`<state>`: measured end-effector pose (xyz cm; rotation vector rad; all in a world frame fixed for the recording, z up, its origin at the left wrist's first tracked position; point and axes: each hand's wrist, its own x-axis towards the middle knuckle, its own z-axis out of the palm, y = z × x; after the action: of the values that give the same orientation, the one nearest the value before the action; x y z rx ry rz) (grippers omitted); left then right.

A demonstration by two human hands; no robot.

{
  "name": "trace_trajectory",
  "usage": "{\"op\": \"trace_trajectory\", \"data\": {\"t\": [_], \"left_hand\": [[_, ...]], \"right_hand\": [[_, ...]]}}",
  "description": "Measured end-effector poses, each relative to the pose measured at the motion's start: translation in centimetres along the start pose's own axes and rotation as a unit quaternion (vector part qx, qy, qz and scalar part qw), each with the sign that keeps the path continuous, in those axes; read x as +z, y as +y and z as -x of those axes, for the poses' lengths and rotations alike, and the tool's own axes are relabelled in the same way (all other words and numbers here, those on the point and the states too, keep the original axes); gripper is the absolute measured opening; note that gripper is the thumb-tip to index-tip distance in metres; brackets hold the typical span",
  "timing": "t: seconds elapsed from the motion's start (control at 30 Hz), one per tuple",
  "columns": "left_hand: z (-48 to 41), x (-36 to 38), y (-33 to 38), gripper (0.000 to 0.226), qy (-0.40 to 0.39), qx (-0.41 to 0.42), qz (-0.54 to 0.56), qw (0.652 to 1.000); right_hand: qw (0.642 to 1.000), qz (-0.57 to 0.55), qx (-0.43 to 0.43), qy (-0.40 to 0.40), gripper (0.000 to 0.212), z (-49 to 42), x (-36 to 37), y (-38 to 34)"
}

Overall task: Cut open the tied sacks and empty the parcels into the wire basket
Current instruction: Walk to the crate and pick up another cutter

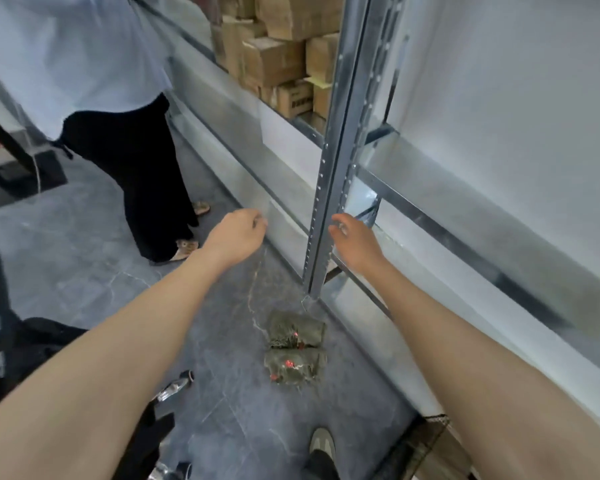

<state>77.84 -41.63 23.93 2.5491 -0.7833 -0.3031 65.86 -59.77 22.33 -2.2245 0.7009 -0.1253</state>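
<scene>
Two folded olive-green sacks (296, 348) with red marks lie on the grey floor by the foot of a metal shelf upright (329, 188). Both my arms reach forward above them. My left hand (236, 235) is left of the upright with its fingers curled under, and I see nothing in it. My right hand (355, 237) is just right of the upright, fingers loosely bent, also holding nothing. A dark wire mesh edge, likely the wire basket (426, 441), shows at the bottom right, mostly hidden behind my right forearm.
Another person (94, 81) in a light blue top and black trousers stands at the left by the shelving. Cardboard boxes (278, 53) are stacked on the shelf behind. A black chair base (11, 327) and chrome parts are at the lower left. My shoe (322, 445) is below the sacks.
</scene>
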Motion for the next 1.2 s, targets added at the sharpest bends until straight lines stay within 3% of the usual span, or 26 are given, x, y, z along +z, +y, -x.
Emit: {"op": "trace_trajectory", "data": {"t": [0.1, 0.27, 0.57, 0.93, 1.2], "left_hand": [[2.5, -2.1, 0.9, 0.025, -0.006, 0.040, -0.001, 0.999], [6.0, -4.3, 4.6, 0.036, -0.021, 0.116, 0.014, 0.993], [12.2, -3.9, 17.2, 0.040, -0.047, 0.270, 0.002, 0.962], [26.5, 2.2, 35.2, 0.041, -0.109, 0.430, 0.013, 0.896], [42.3, 7.7, 45.2, 0.041, -0.169, 0.539, 0.028, 0.825]], "right_hand": [[0.999, -0.004, 0.002, 0.037, 0.037, 3.9, -1.5, -1.3], [0.993, 0.009, 0.028, 0.110, 0.037, 11.2, -4.7, -1.3], [0.962, 0.049, 0.117, 0.242, 0.040, 25.4, -14.0, 1.3], [0.885, 0.041, 0.247, 0.393, 0.042, 49.1, -23.6, 9.6], [0.806, 0.071, 0.345, 0.477, 0.042, 68.1, -26.5, 13.1]]}}
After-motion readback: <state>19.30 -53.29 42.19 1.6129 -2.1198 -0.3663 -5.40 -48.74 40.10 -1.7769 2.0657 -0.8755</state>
